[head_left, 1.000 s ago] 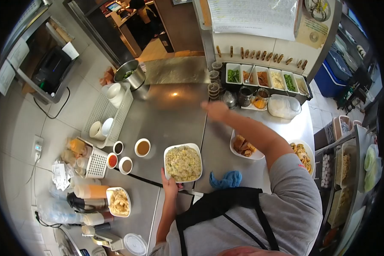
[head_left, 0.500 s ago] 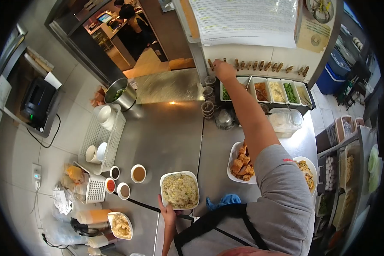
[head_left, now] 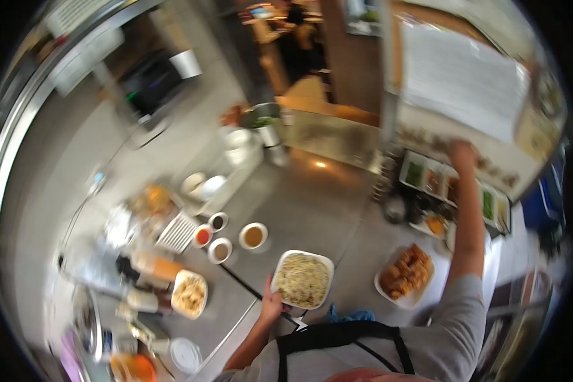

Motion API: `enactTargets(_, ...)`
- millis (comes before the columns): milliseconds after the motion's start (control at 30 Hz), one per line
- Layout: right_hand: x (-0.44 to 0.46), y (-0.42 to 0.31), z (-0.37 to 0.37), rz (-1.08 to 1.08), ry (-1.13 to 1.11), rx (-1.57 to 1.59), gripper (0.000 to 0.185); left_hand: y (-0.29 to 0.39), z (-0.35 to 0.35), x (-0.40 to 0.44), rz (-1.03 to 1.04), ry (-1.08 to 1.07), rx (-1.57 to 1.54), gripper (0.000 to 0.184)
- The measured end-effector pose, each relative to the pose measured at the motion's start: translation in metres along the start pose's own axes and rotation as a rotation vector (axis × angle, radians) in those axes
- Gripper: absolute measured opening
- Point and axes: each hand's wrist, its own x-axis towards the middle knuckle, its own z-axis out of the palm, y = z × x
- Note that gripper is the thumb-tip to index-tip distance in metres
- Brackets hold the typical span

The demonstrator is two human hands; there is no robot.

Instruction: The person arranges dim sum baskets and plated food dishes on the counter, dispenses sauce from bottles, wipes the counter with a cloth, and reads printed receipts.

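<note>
My left hand (head_left: 274,304) grips the left edge of a white square bowl of fried rice (head_left: 304,279) near the counter's front edge. Stretched out to the upper right, my right hand (head_left: 463,154) is over the clothespins along the wall, just above the row of topping trays (head_left: 433,181). Motion smears its fingers, and whether it holds anything is hidden. Right of the rice, a white bowl of browned fried pieces (head_left: 406,272) rests on the steel counter (head_left: 280,204). A blue cloth (head_left: 351,314) lies between the two bowls, close to the apron.
Small sauce cups (head_left: 253,236) stand left of the rice. Beyond them are a bowl of pale food (head_left: 190,294), bottles (head_left: 156,266) and a basket with white bowls (head_left: 214,187). A metal pot (head_left: 265,121) sits at the back. A person (head_left: 296,32) shows through the opening.
The view has swung, shifting the scene rightward. My right hand has moved rightward along the clothespin row. My left hand still holds the rice bowl.
</note>
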Motion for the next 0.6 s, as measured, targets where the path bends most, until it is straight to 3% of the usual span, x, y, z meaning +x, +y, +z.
enactTargets(33,0.002,0.01,0.014,0.008,-0.129,-0.041,0.025,-0.001,-0.001,0.0,0.006,0.003,0.006,0.061)
enactTargets(67,-0.006,0.008,0.009,0.077,-0.063,-0.017,0.025,-0.001,-0.001,-0.001,0.007,-0.002,0.018,0.061)
enactTargets(100,-0.01,0.002,-0.009,0.104,-0.148,-0.028,0.026,-0.001,-0.001,-0.001,0.002,-0.017,0.041,0.06)
enactTargets(600,-0.016,-0.006,-0.029,0.086,-0.084,0.082,0.02,-0.003,-0.002,-0.001,0.021,-0.042,0.055,0.058)
